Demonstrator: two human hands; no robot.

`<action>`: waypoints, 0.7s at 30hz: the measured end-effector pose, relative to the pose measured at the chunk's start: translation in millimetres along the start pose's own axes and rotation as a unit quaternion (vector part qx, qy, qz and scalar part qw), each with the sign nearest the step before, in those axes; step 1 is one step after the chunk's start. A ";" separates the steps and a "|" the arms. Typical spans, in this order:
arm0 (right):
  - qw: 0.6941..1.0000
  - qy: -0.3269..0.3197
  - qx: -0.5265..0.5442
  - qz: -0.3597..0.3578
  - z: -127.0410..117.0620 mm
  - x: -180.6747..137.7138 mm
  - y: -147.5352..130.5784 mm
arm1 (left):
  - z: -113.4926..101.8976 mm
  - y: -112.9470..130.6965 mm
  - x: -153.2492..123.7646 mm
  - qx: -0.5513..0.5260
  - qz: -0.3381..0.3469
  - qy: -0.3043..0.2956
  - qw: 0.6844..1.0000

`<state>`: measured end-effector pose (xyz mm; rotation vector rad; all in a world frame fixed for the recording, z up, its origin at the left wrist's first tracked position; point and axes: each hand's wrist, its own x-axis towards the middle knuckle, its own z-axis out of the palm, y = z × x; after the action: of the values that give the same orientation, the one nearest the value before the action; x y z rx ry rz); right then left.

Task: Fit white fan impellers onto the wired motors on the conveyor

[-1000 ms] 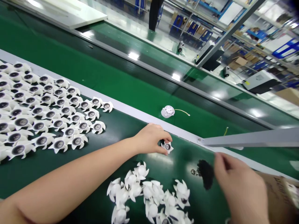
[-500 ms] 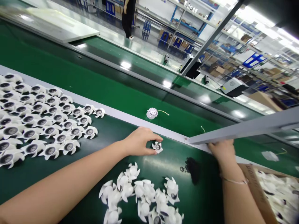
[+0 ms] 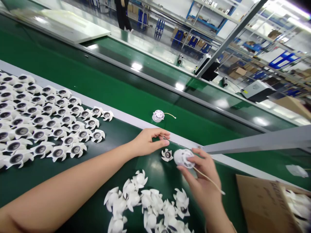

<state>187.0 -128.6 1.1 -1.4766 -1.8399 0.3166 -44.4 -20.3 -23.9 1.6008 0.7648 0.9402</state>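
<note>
My right hand [image 3: 202, 179] grips a small round white motor [image 3: 182, 157] with a thin wire [image 3: 211, 182] trailing over the fingers. A single white fan blade [image 3: 167, 155] lies hub up on the green mat just left of the motor. My left hand [image 3: 149, 141] hovers above and left of that blade, fingers loosely apart, holding nothing. A loose heap of white fan blades [image 3: 148, 202] lies near me below both hands.
Rows of fan blades [image 3: 46, 119] cover the mat at left. Another white motor [image 3: 158, 116] with a wire sits on the green conveyor belt [image 3: 109, 84]. A cardboard box [image 3: 264, 204] of parts stands at right. A grey metal bar [image 3: 257, 142] crosses at right. A person stands far behind.
My left hand has let go of the single fan blade and lifted slightly. My right hand came back from the metal bar holding a white motor and moved it beside the blade.
</note>
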 end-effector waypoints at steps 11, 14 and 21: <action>0.988 -0.062 -0.085 -0.117 29.7 11.4 1.6 | -1.5 -0.5 0.6 0.060 0.006 -0.087 0.994; 0.990 -0.075 -0.075 -0.098 32.2 19.3 3.4 | -2.2 -1.2 3.7 0.097 0.035 -0.079 0.992; 0.976 -0.013 -0.211 -0.045 30.4 28.0 49.6 | -5.4 0.0 -0.7 0.174 0.033 0.011 0.984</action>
<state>201.2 -80.1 -39.0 -1.6625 -2.0769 -0.1104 -49.4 -18.4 -23.5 1.9312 0.9345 0.9091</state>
